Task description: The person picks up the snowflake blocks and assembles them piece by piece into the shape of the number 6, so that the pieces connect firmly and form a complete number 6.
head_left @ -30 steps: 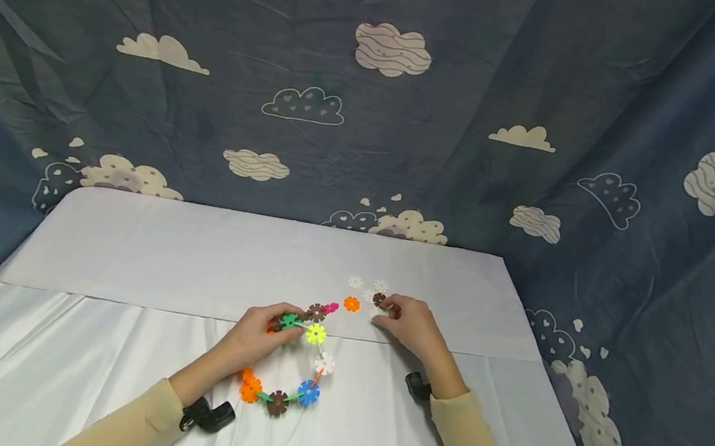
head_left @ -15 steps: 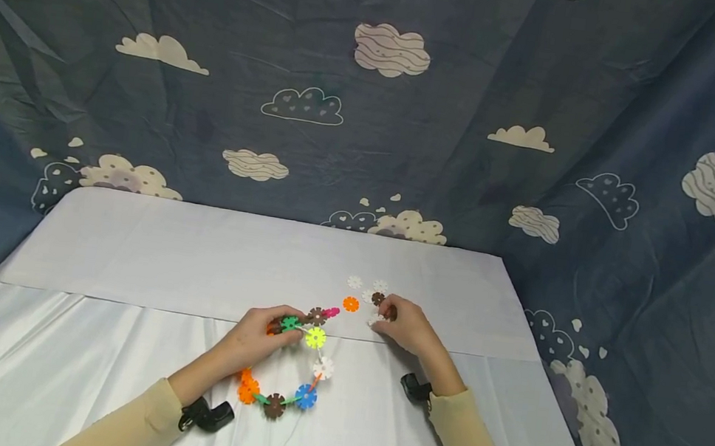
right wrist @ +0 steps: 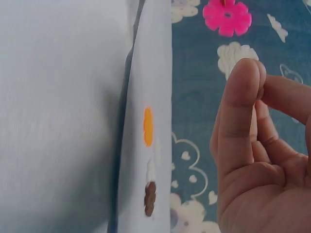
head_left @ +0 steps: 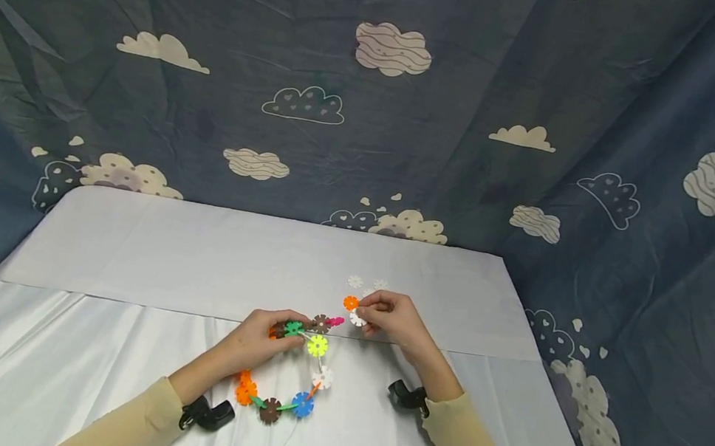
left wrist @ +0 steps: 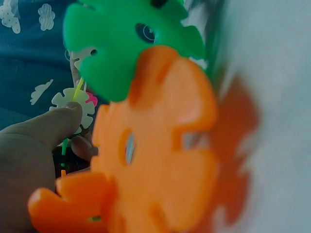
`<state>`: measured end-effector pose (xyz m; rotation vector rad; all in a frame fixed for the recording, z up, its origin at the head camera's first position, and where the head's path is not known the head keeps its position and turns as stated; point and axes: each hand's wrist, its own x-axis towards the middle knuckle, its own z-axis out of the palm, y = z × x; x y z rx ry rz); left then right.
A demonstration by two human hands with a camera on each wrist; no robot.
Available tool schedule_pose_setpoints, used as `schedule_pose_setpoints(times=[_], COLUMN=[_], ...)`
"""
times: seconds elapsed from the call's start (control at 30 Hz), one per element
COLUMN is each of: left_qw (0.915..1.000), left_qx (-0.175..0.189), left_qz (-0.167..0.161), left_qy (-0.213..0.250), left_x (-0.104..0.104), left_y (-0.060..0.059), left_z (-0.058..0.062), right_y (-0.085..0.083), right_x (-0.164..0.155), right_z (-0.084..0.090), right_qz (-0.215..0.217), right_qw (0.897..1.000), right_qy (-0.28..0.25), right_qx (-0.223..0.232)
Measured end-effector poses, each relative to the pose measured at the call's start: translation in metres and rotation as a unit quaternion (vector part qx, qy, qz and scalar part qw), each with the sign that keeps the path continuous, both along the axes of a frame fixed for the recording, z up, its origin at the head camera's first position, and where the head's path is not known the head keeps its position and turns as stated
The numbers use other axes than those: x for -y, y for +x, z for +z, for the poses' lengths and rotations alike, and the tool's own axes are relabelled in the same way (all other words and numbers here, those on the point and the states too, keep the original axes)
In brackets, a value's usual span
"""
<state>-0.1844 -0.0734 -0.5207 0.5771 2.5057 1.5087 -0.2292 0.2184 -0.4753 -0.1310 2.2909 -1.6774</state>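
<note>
On the white table [head_left: 126,254], the left hand [head_left: 259,341] grips the colorful flower chain [head_left: 303,365] to keep it steady, while the right hand [head_left: 389,320] pinches a white flower piece [head_left: 357,319] close to its pink end.

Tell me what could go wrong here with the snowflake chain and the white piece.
The right hand pinches a white piece by its edge only, so it might slip. The left hand holds just one end of the chain; pushing could bend or unclip it. The loose orange piece nearby may get knocked.
</note>
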Motion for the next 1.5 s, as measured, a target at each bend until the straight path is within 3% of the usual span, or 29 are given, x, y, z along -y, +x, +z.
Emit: schedule_pose_setpoints(times=[0.47, 0.77, 1.13, 1.5], left_qw=[0.9999, 0.9996, 0.9986, 0.9986], left_qx=[-0.012, -0.022, -0.040, -0.028], left_qz=[-0.008, -0.016, -0.024, 0.040], left_qy=[0.004, -0.001, -0.024, 0.018], left_x=[0.000, -0.002, -0.004, -0.007], left_y=[-0.001, 0.001, 0.005, 0.004], left_z=[0.000, 0.000, -0.001, 0.001], right_y=[0.007, 0.012, 0.013, 0.012], right_x=[0.014, 0.024, 0.025, 0.028], right_z=[-0.001, -0.008, -0.009, -0.009], right_qz=[-0.002, -0.052, -0.044, -0.050], right_qw=[0.999, 0.995, 0.997, 0.995], right_qy=[-0.029, -0.078, -0.056, -0.087], right_qx=[0.018, 0.015, 0.002, 0.005])
